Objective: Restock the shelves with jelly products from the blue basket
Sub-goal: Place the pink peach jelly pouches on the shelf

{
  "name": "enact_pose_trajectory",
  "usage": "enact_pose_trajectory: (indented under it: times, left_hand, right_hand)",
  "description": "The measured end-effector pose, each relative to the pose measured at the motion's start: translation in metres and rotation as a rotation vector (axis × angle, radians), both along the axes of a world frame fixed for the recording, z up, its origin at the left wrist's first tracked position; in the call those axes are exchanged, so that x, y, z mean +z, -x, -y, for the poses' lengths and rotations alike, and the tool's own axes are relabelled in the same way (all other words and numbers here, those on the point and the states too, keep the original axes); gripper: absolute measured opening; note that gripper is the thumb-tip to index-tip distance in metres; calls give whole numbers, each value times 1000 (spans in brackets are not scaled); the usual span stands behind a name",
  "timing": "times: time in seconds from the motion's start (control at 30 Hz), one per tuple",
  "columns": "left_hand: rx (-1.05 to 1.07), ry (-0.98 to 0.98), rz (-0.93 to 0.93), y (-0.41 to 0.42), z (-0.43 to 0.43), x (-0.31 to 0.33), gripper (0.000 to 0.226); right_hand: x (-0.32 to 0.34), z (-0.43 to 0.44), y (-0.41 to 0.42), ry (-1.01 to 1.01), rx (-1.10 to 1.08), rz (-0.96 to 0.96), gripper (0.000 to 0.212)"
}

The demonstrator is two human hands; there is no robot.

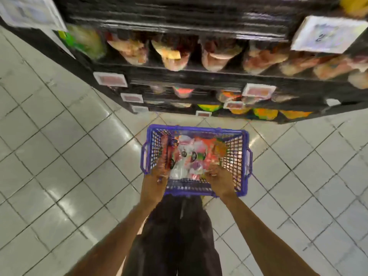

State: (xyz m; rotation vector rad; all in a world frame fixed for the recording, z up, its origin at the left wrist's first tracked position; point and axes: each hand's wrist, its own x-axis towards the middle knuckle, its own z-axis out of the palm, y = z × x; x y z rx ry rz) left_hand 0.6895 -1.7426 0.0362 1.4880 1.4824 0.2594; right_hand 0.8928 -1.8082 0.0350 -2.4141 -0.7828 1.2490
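Note:
A blue basket [242, 136] stands on the tiled floor in front of a black shelf unit [179, 74]. Inside lie several jelly packs [191, 156] in clear, pink and orange wrapping. My left hand [157, 176] reaches into the basket's near left side, fingers curled at a pack. Over on the near right side, my right hand [218, 178] has its fingers bent on the packs. Motion blur hides whether either hand has a firm hold.
The shelves hold rows of bagged jelly goods [173, 54] with white price tags [110, 79] on their edges. Yellow and orange packs [264, 113] fill the bottom shelf. White floor tiles [59, 156] spread left and right. My dark trousers [177, 236] are below the basket.

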Motion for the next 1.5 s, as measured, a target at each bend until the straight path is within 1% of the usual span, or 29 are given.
enact_pose_trajectory:
  times: [0.07, 0.13, 0.2, 0.23, 0.27, 0.3, 0.37, 0.4, 0.47, 0.53, 0.6, 0.67, 0.7, 0.77, 0.8, 0.83, 0.87, 0.9, 0.97, 1.0, 1.03, 1.1, 1.17, 1.23, 1.3, 1.37, 1.43, 1.47, 1.5]
  left_hand:
    - [31, 120, -45, 6, 8, -38, 30]
    - [37, 180, -96, 9, 14, -76, 20]
    - [13, 207, -152, 9, 17, -110, 22]
    - [3, 214, -191, 9, 16, -125, 24]
    - [9, 225, -222, 7, 14, -139, 25]
    - [35, 231, -232, 6, 12, -153, 24]
    - [87, 228, -243, 2, 6, -179, 25]
    - [108, 214, -261, 0, 3, -190, 27]
    - [163, 164, -273, -4, -3, -212, 33]
    - [237, 139, -251, -9, -9, -232, 45]
    - [264, 155, -282, -14, -15, -255, 47]
    - [220, 183, -384, -18, -17, -276, 40]
    - [176, 176, -456, -20, -16, -284, 37]
    - [145, 113, -535, -20, -14, -295, 30]
    - [163, 80, -533, -20, -13, -297, 25]
    - [188, 56, -519, -20, -13, -296, 21]
    - [208, 42, -501, -20, -14, -294, 18]
    - [221, 29, -477, -21, -15, -291, 18]
    - [198, -4, -438, -22, -14, -283, 26]
    - [171, -32, -427, -25, -12, -278, 30]
    - [151, -64, -412, -28, -8, -274, 33]
    - [136, -107, -349, -38, 2, -268, 32]
    - [87, -107, -297, -47, 10, -269, 35]
    - [-26, -58, -289, -49, 15, -275, 46]
    - [-149, 19, -314, -45, 17, -282, 51]
    - [-239, 83, -432, -40, 16, -286, 59]
    - [-292, 107, -612, -42, 13, -287, 65]
    - [-263, 94, -673, -44, 12, -284, 63]
    - [-186, 69, -683, -47, 11, -282, 58]
  right_hand:
    - [-37, 11, 4, 111, -15, -90, 18]
    - [-72, 19, 4, 146, -6, -158, 17]
    - [-107, 22, 4, 155, 42, -131, 37]
    - [-125, 23, 5, 163, 50, -125, 43]
    - [-141, 23, 6, 170, 48, -121, 43]
    - [-157, 21, 7, 175, 42, -117, 37]
    - [-191, 15, 9, 224, 94, -75, 15]
    - [-206, 10, 10, 268, 143, -56, 15]
    - [-231, -1, 13, 300, 215, -37, 28]
    - [-254, -13, 21, 283, 237, -59, 38]
    - [-272, -25, 34, 256, 129, -178, 36]
    - [-288, -35, 48, 222, -67, -287, 35]
    - [-294, -40, 53, 243, -96, -290, 41]
    - [-298, -49, 62, 384, 13, -187, 88]
    - [-298, -52, 65, 461, 64, -130, 103]
    - [-299, -54, 66, 500, 75, -102, 105]
    - [-298, -55, 65, 497, 43, -110, 99]
    - [-300, -53, 62, 451, -29, -142, 84]
    - [-295, -43, 50, 323, -212, -212, 40]
    - [-291, -35, 41, 273, -305, -230, 23]
    - [-290, -25, 32, 228, -419, -251, 14]
    - [-288, -4, 15, 140, -707, -345, 23]
    - [-290, 16, 1, 34, -997, -500, 31]
    - [-289, 32, -10, -24, -1125, -688, 37]
    - [-287, 40, -20, -3, -1127, -752, 35]
    - [-286, 42, -24, 33, -1118, -788, 29]
    - [-288, 37, -25, 99, -1055, -696, 21]
    - [-289, 34, -24, 138, -1014, -635, 21]
    - [-288, 30, -20, 144, -999, -597, 25]
